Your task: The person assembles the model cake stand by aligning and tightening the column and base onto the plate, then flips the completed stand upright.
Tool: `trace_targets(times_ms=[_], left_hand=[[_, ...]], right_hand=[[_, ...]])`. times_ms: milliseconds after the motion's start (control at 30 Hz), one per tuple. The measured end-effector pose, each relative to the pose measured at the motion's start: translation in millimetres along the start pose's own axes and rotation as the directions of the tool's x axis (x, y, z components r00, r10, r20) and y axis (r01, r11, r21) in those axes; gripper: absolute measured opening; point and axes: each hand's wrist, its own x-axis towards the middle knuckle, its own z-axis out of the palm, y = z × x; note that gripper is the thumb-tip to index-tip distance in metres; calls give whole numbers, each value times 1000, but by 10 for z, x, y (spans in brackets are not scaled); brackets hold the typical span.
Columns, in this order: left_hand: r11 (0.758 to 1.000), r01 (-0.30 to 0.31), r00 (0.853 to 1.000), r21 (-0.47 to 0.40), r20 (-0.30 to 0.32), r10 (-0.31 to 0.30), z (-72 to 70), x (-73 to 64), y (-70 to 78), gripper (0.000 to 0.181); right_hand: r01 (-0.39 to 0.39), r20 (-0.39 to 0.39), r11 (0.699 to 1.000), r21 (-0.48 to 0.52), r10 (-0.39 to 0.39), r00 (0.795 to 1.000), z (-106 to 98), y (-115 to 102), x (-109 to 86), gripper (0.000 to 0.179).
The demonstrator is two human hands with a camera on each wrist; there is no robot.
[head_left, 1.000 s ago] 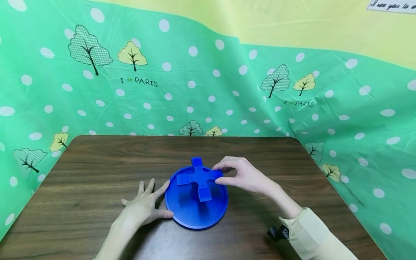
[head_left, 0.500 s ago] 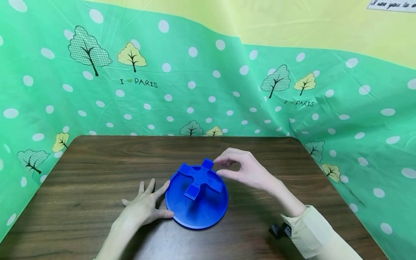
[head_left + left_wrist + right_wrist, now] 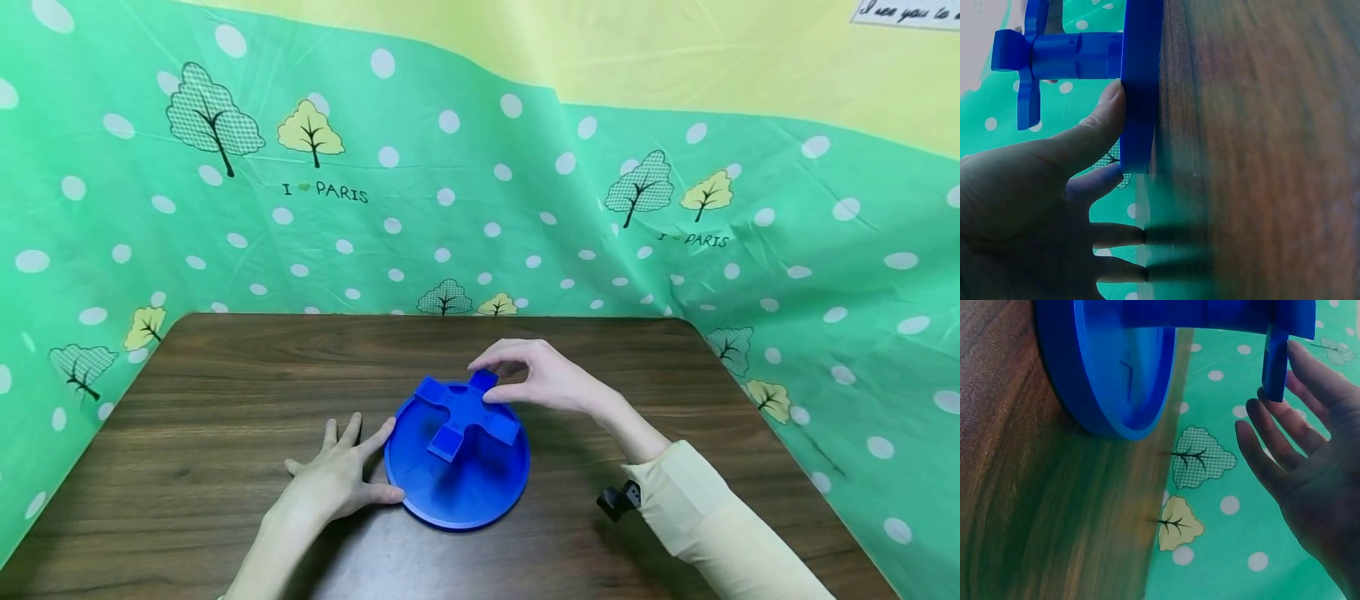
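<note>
A blue round base (image 3: 450, 507) with a raised rim stands on the table, and a post rises from its middle, shown side-on in the left wrist view. On the post sits a blue cross-shaped knob (image 3: 467, 408) with flat arms. My right hand (image 3: 528, 375) pinches the knob's far arm between thumb and fingers; the right wrist view shows the fingers on both sides of that arm (image 3: 1275, 369). At the left of the base, my left hand (image 3: 333, 479) lies with spread fingers, thumb and forefinger touching the rim (image 3: 1138, 125).
The brown wooden table (image 3: 247, 392) carries the base near its middle. Behind it hangs a green dotted cloth (image 3: 480, 200) printed with trees. A small black device (image 3: 619, 500) sits at the right cuff.
The knob turned counter-clockwise under my right hand, which came slightly off it half a second ago. Now that hand has shifted left and grips the far arm. The left hand stays put.
</note>
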Motion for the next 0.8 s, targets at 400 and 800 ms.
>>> trace_targets(times_ms=[400,800], left_hand=[[1000,-4,1000,-1,1,4,11,17,-20,104],[1000,-2,1000,1,8,2,0,21,-15,104]], right_hand=[[-12,-7,997,-76,11,1000,-15,16,-232,31],[38,10,993,-110,-37,999,15,-142,-517,33]])
